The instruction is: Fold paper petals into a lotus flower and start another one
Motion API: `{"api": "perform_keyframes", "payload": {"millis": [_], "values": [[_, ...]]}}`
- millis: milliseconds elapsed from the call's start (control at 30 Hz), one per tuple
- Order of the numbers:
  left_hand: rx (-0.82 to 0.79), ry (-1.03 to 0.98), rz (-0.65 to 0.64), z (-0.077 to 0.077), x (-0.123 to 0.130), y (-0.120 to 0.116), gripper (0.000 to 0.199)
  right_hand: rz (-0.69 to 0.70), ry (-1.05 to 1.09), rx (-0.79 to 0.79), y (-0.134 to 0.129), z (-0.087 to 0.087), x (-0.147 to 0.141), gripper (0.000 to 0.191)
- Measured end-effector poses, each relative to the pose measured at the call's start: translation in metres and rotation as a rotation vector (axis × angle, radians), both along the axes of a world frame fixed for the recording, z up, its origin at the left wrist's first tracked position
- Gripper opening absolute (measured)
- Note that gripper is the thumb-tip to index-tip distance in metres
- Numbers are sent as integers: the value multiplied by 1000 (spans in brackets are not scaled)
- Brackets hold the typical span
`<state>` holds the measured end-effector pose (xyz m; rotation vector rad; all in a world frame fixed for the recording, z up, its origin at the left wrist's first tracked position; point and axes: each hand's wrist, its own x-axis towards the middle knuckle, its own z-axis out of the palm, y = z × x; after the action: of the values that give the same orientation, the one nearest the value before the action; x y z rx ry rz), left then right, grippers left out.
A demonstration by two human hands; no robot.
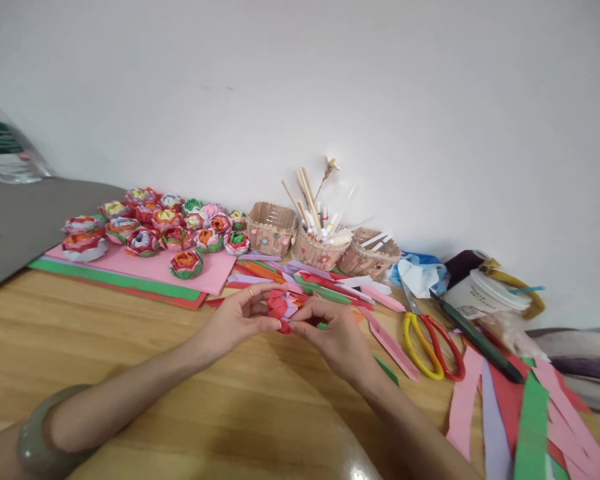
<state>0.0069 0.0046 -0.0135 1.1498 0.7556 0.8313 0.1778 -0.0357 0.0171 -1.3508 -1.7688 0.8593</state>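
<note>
Between both hands, above the wooden table (220,400), is a small folded paper flower (279,305) in red with lilac and some orange. My left hand (237,317) is closed on its left side, thumb and fingers curled round the petals. My right hand (330,327) pinches the flower's lower right edge, fingertips pressed together. Just behind the hands lie folded paper strips (320,283) in red, green, lilac, pink and white. Finished paper flowers (186,264) in many colours stand at the left on a pink paper sheet (213,272).
Three decorated baskets (270,237) stand by the wall, the middle one holding sticks and pens. Right of my hands lie scissors (437,353), a dark green long tool (480,340), a lidded white tub (485,295) and cut paper strips (530,427). A grey mat (40,213) lies far left.
</note>
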Motion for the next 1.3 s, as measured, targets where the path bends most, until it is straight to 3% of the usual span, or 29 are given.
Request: {"api": "perform_keyframes", "payload": {"millis": [200,500,767,1033,1300], "values": [[22,32,-52,-1,0,-1,52,-39,45,-87,1,-6,1,11],[13,27,42,2,-1,4,45,68,128,24,4,-5,2,13],[21,4,-62,1,-1,5,43,-10,122,-110,3,-5,3,7],[47,52,-58,-2,-1,3,47,-60,56,-167,1,-7,-2,13],[25,19,-28,-6,-2,6,50,27,51,-12,2,-7,-1,13]]}}
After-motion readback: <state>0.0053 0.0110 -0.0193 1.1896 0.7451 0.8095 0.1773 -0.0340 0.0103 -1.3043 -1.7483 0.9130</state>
